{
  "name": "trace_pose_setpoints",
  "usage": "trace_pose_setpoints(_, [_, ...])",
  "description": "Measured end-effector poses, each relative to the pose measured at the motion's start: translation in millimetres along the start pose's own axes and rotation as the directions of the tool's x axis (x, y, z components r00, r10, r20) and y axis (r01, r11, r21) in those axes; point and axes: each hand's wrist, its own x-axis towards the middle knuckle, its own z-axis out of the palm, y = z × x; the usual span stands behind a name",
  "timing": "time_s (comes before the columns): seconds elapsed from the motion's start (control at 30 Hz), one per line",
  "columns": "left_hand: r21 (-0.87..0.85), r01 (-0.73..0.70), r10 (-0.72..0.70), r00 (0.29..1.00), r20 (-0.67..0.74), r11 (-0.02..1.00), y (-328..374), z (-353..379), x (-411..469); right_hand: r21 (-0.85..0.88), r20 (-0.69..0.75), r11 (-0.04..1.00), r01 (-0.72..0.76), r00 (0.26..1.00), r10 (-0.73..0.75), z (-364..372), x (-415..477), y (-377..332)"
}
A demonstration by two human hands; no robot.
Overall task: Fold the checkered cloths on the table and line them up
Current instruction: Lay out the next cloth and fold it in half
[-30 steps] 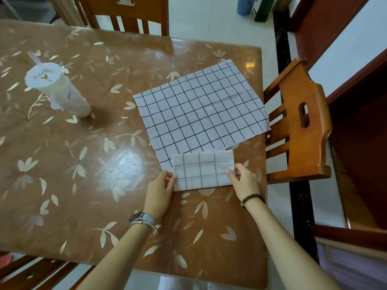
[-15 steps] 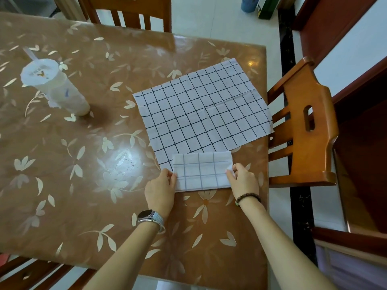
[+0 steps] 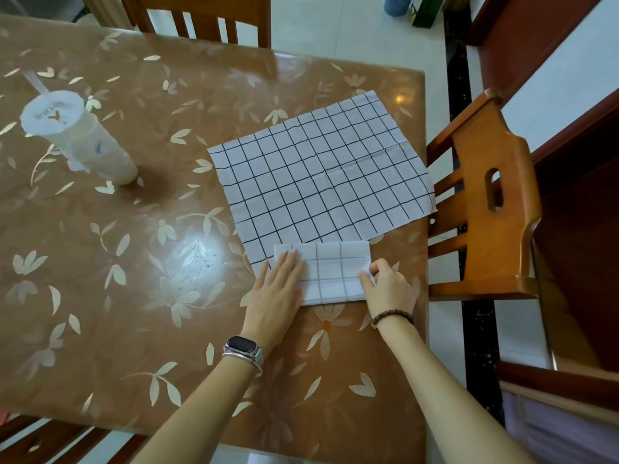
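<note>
Brown floral table (image 3: 134, 296) bears a folded grid-lined cloth (image 3: 335, 272), left hand (image 3: 278, 296) flat on it, right hand (image 3: 388, 289) pinching its edge.

White black-checked cloth (image 3: 321, 175), leaf-patterned brown table (image 3: 134, 262)

**Head view, sole camera: worn on the person's head, facing forward and steeply down.**

Wide-angle lens; straight edges bow toward the frame borders. It sits close over the near right part of the counter (image 3: 100, 296), whose left side runs out of frame. Both forearms enter from the bottom edge. The left grip (image 3: 278, 289) and right grip (image 3: 388, 289) meet just below frame centre on the folded cloth (image 3: 335, 272). The spread checkered cloth (image 3: 321, 175) lies at centre. A lidded drink cup (image 3: 77, 139) stands far left, a wooden chair (image 3: 485, 202) is at the right, and a second chair (image 3: 201, 18) is cut by the top edge. Tiled floor (image 3: 335, 28) shows beyond the counter's far and right edges.
</note>
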Motion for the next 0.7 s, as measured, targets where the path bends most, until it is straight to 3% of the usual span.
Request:
trace_pose_setpoints(0.1, [0.052, -0.013, 0.008, 0.995, 0.099, 0.999, -2.4, 6.3, -0.1, -0.083, -0.164, 0.985, 0.149, 0.973, -0.161, -0.3, -2.4, -2.6])
trace_pose_setpoints(0.17, [0.067, 0.0, -0.008, 0.993, 0.12, 0.998, -2.5, 8.9, -0.4, -0.127, -0.199, 0.943, 0.309, 0.923, -0.329, 2.5, -1.8, -7.1])
trace_pose_setpoints(0.3, [0.063, 0.013, -0.021, 0.991, 0.132, 0.998, 1.6, 8.8, 1.4, -0.126, 0.046, 0.799, 0.588, 0.808, -0.588, 21.9, 0.4, -19.0])
trace_pose_setpoints(0.5, [0.024, -0.046, 0.041, 0.985, 0.165, 0.999, 0.9, 11.7, 8.0, -0.218, 0.27, 0.707, 0.672, 0.738, -0.618, 42.3, -2.5, -34.6])
trace_pose_setpoints(0.7, [0.035, 0.002, -0.009, 0.976, 0.217, 0.999, -6.3, 15.8, 6.9, -0.224, 0.286, 0.738, 0.636, 0.767, -0.574, 46.1, 2.8, -22.0])
